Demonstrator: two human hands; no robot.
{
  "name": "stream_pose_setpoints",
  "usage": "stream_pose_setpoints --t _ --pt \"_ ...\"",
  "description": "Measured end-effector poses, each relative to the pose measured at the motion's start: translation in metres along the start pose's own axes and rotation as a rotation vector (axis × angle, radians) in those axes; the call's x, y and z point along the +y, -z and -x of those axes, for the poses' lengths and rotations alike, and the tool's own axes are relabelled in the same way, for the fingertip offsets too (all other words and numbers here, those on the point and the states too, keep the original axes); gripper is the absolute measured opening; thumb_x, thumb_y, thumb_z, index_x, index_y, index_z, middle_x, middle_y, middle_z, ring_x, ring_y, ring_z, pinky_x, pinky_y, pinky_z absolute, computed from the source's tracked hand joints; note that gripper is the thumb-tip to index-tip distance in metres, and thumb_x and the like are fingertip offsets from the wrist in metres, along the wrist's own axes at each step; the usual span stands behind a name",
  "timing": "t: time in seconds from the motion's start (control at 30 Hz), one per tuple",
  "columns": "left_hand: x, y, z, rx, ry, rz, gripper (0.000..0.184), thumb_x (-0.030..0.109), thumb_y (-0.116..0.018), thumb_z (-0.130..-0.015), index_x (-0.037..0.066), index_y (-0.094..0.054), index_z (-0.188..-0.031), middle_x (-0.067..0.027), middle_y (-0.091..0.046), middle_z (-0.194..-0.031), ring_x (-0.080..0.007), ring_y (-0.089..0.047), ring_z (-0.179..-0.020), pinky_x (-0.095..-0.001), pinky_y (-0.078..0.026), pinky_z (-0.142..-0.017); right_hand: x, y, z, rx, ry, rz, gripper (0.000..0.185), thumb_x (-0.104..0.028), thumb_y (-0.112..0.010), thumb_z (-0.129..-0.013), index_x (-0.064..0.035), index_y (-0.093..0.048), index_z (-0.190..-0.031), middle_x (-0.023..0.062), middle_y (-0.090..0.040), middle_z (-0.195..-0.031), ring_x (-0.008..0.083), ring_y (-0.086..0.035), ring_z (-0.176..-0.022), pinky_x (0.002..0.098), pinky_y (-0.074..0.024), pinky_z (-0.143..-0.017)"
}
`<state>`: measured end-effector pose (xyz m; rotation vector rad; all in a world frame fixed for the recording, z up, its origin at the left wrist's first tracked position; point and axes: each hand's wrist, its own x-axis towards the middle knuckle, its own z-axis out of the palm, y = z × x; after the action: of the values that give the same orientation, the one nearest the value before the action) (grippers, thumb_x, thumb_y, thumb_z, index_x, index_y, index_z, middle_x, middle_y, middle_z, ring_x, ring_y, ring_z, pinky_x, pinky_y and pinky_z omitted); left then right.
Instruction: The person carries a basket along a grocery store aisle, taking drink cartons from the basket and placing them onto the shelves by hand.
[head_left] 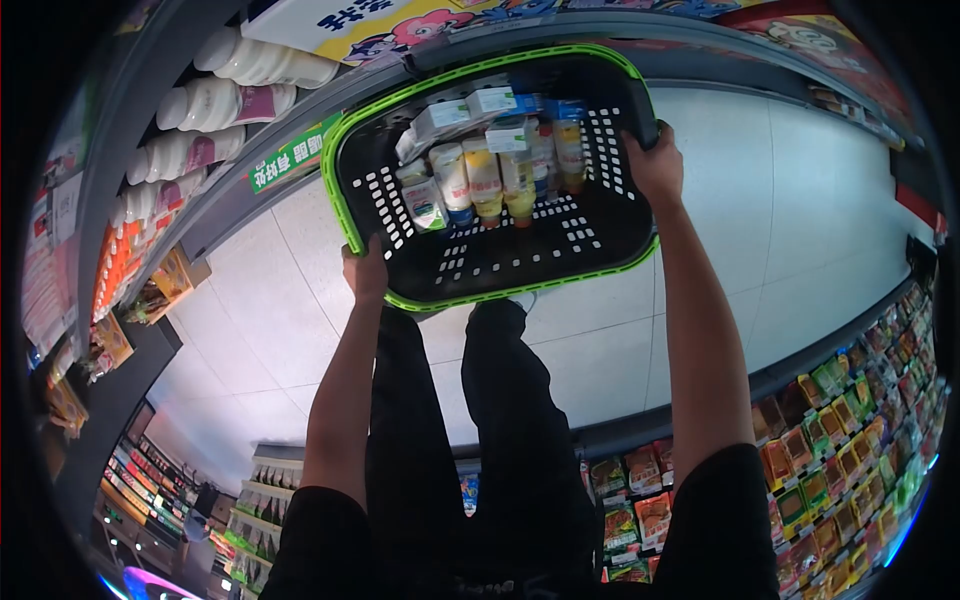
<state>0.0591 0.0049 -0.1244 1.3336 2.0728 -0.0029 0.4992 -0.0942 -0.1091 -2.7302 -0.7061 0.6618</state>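
A black shopping basket [430, 275] with a bright green rim hangs in front of me, held at both ends. My left hand [366, 272] grips its near left rim, thumb over the edge. On the right side, my right hand [656, 168] is closed around the basket's dark edge. Inside, toward the far wall, several bottles [483, 180] with white and yellow labels lean together. Small white boxes [440, 118] lie above them, and a white-and-green pack [422, 200] is at their left. The fingers under the rim are hidden.
Shelves with white bottles [205, 103] run along the left and far side, with a green shelf sign [295, 155]. Behind me and to the right, racks hold packaged snacks [830, 430]. Pale floor tiles [780, 200] lie between them. A person [205, 525] is at lower left.
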Motion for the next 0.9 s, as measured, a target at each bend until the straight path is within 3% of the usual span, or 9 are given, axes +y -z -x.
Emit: stream_pose_setpoints --t 0.53,0.9 --pt "0.0 -0.03 -0.021 -0.004 0.098 -0.155 0.05 0.04 -0.063 -0.081 -0.005 -0.052 -0.101 -0.0279 -0.064 -0.091 -0.0435 -0.063 -0.087 -0.0474 -0.049 -0.078 -0.002 -0.036 -0.03 -0.045 -0.047 0.105 0.062 -0.046 -0.065 -0.078 -0.003 -0.052 -0.121 0.025 -0.066 -0.097 0.0422 -0.062 -0.094 0.0473 -0.0496 -0.083" --pt "0.003 -0.043 -0.029 0.013 0.037 -0.182 0.05 0.039 -0.064 -0.082 -0.005 -0.051 -0.101 -0.0268 -0.065 -0.089 -0.0426 -0.063 -0.085 -0.0465 -0.05 -0.076 0.0 -0.035 -0.038 -0.066 -0.05 0.095 0.063 -0.047 -0.064 -0.079 -0.0034 -0.051 -0.122 0.0239 -0.065 -0.1 0.04 -0.063 -0.095 0.0457 -0.0493 -0.083"
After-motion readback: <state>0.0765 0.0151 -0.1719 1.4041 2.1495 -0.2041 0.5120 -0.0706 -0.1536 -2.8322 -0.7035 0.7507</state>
